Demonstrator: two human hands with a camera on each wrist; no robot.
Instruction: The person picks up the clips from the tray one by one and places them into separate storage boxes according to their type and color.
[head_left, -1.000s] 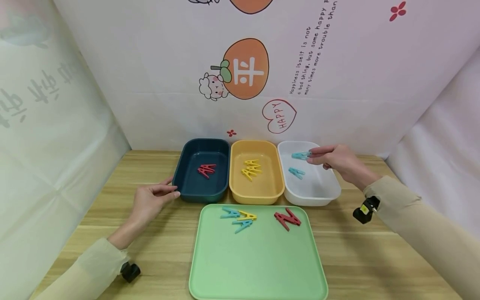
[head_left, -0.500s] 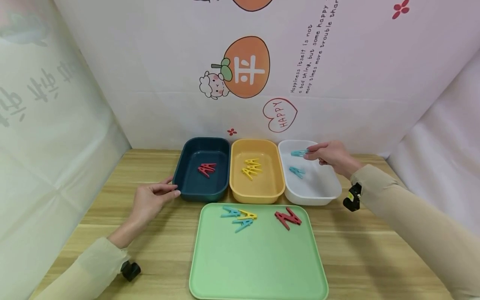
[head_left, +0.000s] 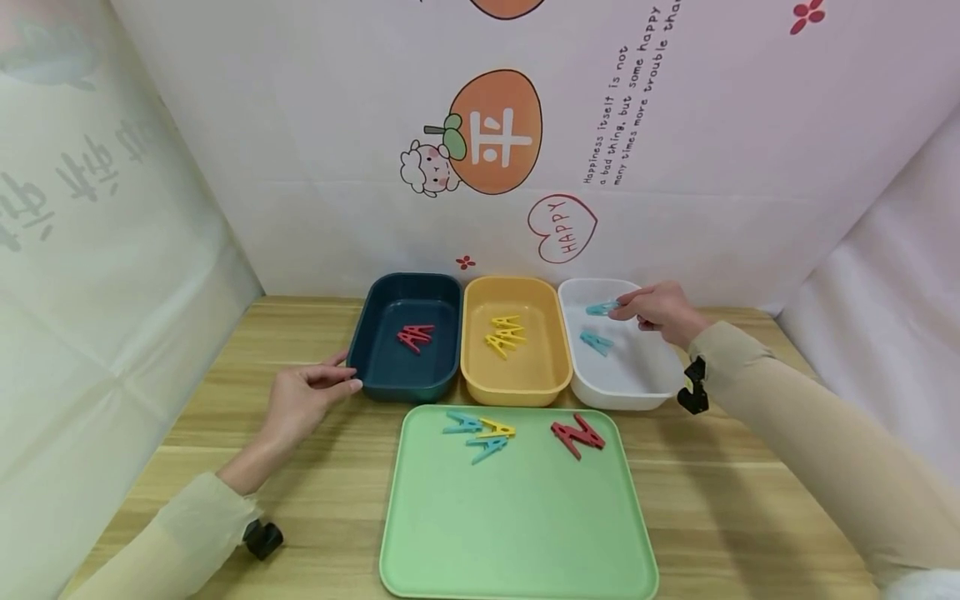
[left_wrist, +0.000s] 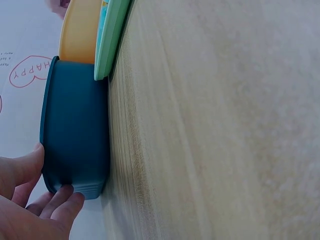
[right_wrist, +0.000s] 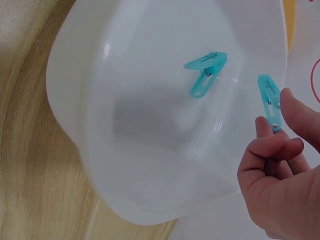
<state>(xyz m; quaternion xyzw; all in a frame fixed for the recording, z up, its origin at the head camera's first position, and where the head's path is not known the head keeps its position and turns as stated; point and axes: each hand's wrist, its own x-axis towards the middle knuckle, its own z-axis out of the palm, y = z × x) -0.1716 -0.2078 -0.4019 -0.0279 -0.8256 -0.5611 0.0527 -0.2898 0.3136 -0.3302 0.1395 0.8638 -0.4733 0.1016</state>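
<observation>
My right hand [head_left: 663,310] pinches a light blue clothespin [right_wrist: 270,102] between thumb and fingers, over the far part of the white bin [head_left: 622,392]. A second light blue clothespin [head_left: 596,342] lies on that bin's floor. With the thumb at its rim and the fingers along the outer wall, my left hand [head_left: 303,400] holds the near left corner of the dark teal bin [left_wrist: 77,120]. Inside the teal bin lie red clothespins [head_left: 416,337]. Yellow clothespins [head_left: 505,336] sit in the yellow bin [head_left: 517,390] between the other two.
A green tray [head_left: 517,525] stands in front of the bins. Near its far edge are blue clothespins [head_left: 487,448], a yellow clothespin [head_left: 497,428] and red clothespins [head_left: 577,435]. A white printed cloth [head_left: 337,208] rises behind the wooden table [head_left: 315,508].
My right wrist and forearm have swung inward and forward, while the pinched clothespin stays over nearly the same spot of the white bin. The left hand keeps its place at the teal bin.
</observation>
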